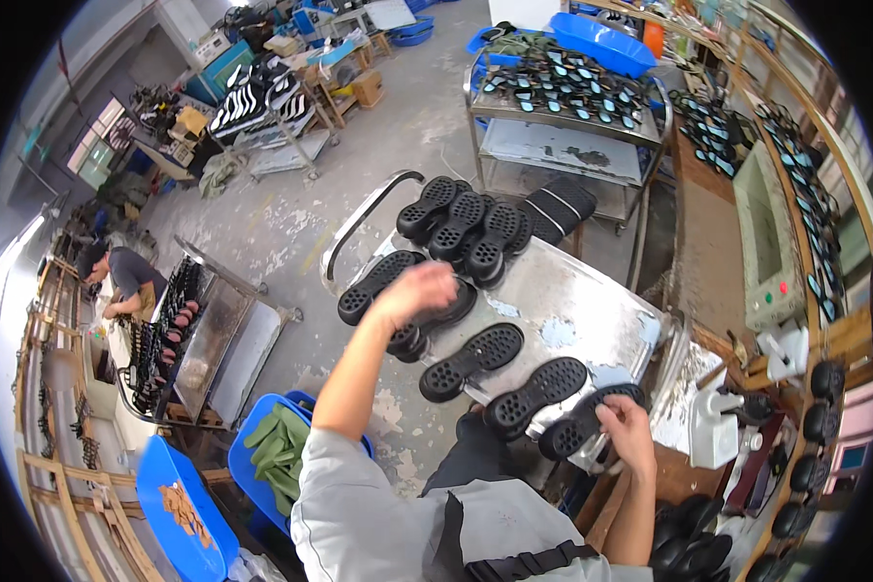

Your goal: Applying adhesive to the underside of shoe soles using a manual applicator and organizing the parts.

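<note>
Black shoe soles with round hollows lie on a metal cart top (592,291) in front of me. My left hand (420,294) is over a sole (451,308) at the cart's left side; its fingers are blurred, and whether they touch that sole is unclear. At the near right corner, my right hand (628,427) pinches the edge of another sole (587,422). Between my hands lie two more soles, one nearer the middle (472,361) and one beside the right hand's (536,396). Several soles (466,225) are grouped at the far left end.
A rack (572,145) loaded with dark shoe parts stands ahead. To the right are a workbench (694,223) and a white plastic bottle (715,427). Blue tubs (179,504) sit at lower left. A person (126,281) works at far left near a second cart (228,339).
</note>
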Demonstrator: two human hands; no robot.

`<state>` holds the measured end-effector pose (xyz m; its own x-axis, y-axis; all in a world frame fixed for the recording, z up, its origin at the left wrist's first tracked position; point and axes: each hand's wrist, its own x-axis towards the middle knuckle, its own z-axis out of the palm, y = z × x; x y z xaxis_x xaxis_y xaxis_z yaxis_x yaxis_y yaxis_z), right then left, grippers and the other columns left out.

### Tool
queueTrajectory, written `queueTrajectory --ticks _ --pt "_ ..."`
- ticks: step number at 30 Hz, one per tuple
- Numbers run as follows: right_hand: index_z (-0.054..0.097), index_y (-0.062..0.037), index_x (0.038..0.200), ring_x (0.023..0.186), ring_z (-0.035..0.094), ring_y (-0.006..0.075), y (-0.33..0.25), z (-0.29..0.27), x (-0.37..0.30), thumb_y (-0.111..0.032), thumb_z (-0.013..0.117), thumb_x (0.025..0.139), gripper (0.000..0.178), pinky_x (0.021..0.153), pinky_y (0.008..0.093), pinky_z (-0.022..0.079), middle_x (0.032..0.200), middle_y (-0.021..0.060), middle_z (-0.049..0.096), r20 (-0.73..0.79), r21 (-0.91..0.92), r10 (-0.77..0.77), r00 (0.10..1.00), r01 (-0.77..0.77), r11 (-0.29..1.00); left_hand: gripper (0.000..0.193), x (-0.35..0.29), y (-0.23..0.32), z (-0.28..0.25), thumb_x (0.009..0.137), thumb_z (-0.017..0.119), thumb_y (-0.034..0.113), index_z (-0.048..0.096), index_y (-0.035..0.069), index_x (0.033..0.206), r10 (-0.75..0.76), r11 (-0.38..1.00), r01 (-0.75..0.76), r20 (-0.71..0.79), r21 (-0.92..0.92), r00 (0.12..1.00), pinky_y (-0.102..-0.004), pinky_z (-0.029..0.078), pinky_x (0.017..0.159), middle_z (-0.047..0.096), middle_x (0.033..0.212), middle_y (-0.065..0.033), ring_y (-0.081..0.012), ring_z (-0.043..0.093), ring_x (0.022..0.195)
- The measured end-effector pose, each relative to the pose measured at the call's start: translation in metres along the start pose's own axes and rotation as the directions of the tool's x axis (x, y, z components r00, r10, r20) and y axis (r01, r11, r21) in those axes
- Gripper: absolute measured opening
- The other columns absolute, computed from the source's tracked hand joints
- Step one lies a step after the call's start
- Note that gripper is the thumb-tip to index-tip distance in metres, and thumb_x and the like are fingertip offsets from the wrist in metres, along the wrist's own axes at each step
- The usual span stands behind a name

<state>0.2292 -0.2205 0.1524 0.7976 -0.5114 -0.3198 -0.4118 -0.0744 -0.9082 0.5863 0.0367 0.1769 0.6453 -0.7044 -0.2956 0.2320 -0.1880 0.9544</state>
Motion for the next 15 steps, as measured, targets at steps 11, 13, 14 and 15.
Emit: queueTrajectory --ticks 11,13,14,15 --pt "0.043 0.0032 0.126 0.087 0.057 0.0159 0.002 0.163 0.339 -0.048 0.065 0.081 0.071 0.077 0.0276 0.047 0.099 0.0076 0.058 0.253 0.470 0.340 0.906 -0.422 0.775 0.059 0.295 -0.053 -0.230 0.082 0.064 0.034 0.048 -0.005 0.124 -0.313 0.921 0.347 -0.196 0.178 0.929 -0.0336 0.044 0.092 0.056 0.118 -0.0193 -0.0254 0.057 0.107" --pt "0.042 0.0037 0.125 0.085 0.055 0.0152 0.005 0.197 0.371 -0.051 0.064 0.080 0.075 0.080 0.0265 0.045 0.097 0.0062 0.057 0.189 0.647 0.394 0.899 -0.416 0.639 0.042 0.312 -0.067 -0.239 0.082 0.065 0.033 0.060 0.000 0.108 -0.419 0.905 0.422 0.057 -0.053 0.906 -0.0318 0.051 0.079 0.066 0.100 -0.0111 -0.0184 0.065 0.086" --pt "0.042 0.0052 0.124 0.091 0.055 0.0161 0.008 0.211 0.386 -0.052 0.065 0.079 0.076 0.084 0.0274 0.043 0.101 0.0083 0.057 0.278 0.726 0.283 0.918 -0.394 0.564 0.042 0.319 -0.070 -0.235 0.082 0.065 0.033 0.060 0.000 0.108 -0.434 0.897 0.439 0.078 -0.048 0.897 -0.0318 0.051 0.079 0.066 0.100 -0.0111 -0.0184 0.065 0.086" --pt "0.043 0.0057 0.122 0.090 0.057 0.0170 0.013 0.221 0.395 -0.046 0.066 0.080 0.071 0.082 0.0286 0.045 0.101 0.0095 0.058 0.209 0.738 0.272 0.939 -0.334 0.587 0.039 0.325 -0.074 -0.230 0.082 0.065 0.031 0.061 0.001 0.107 -0.474 0.862 0.488 0.128 -0.134 0.871 -0.0319 0.052 0.077 0.066 0.099 -0.0104 -0.0183 0.065 0.083"
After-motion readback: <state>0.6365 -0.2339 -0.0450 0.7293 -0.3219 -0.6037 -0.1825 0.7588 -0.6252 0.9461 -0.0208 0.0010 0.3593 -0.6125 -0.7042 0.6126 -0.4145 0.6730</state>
